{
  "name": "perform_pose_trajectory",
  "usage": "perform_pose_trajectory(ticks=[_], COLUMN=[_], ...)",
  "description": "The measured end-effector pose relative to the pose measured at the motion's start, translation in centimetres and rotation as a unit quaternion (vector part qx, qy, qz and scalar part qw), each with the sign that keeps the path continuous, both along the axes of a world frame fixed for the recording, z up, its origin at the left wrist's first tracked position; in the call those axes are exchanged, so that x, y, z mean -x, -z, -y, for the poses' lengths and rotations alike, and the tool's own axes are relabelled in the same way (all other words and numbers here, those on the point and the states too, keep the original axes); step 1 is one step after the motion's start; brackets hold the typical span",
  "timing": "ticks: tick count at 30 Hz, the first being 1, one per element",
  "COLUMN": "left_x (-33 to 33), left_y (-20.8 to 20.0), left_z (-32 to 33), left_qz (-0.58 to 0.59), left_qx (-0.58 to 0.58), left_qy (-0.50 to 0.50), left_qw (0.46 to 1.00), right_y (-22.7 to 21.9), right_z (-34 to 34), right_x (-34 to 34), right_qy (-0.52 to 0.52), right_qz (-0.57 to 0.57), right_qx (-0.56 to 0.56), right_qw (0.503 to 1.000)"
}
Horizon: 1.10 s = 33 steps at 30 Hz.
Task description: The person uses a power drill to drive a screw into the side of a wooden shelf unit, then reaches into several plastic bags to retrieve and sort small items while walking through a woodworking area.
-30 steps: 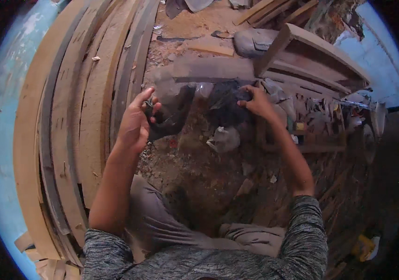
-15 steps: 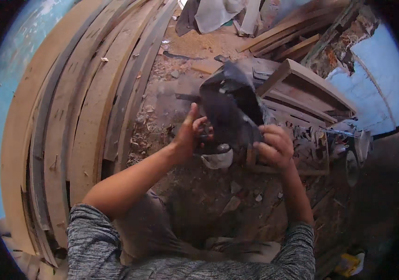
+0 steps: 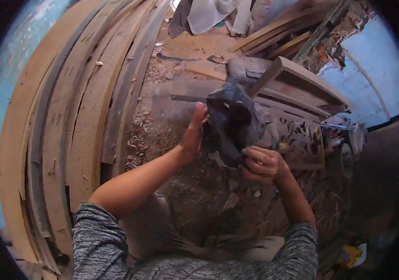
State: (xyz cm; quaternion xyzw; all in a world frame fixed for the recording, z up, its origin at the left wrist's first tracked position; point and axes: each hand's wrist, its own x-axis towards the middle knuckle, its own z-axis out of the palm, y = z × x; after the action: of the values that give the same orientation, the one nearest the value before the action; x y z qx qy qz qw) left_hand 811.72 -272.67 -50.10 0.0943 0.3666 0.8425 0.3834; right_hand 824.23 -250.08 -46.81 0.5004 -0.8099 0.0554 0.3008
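A dark, crumpled plastic bag hangs in front of me, its mouth gaping toward me. My right hand pinches the lower right edge of the bag between thumb and fingers. Along the bag's left side is my left hand, upright and stretched out, not wrapped round the plastic. Part of the left hand's fingers is hidden beside the bag. Below the bag, a pale object shows only in part.
Long wooden boards lie stacked on my left. Beyond the bag are a wooden frame and a loose plank. Rubble and chips cover the ground near my legs. A yellow and white item lies at lower right.
The bag has turned so that its dark opening faces me more. My right hand has shifted slightly left and down with its edge. The left hand's fingers have straightened.
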Motion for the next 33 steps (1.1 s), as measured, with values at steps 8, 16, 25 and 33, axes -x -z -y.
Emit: perform_pose_trajectory(ticks=[8,16,25,33], left_x=[1.2,1.2,2.1,2.2], left_y=[2.7,2.8,2.2,3.7], left_z=[-1.1,-1.1,-0.6,-0.7], left_qz=[-0.104,-0.130,-0.208,-0.146], left_qx=[0.126,0.110,0.194,0.159], left_qy=[-0.093,-0.140,-0.173,-0.145], left_qw=[0.982,0.975,0.943,0.966], right_y=[0.9,2.7,2.9,3.4], right_z=[-0.8,-2.8,-2.1,-2.0], right_x=[0.6,0.6,1.6,1.6], right_qy=[0.019,0.049,0.017,0.029], right_qz=[0.024,0.061,0.028,0.019], right_qx=[-0.082,-0.069,-0.050,-0.042], right_qw=[0.996,0.995,0.998,0.998])
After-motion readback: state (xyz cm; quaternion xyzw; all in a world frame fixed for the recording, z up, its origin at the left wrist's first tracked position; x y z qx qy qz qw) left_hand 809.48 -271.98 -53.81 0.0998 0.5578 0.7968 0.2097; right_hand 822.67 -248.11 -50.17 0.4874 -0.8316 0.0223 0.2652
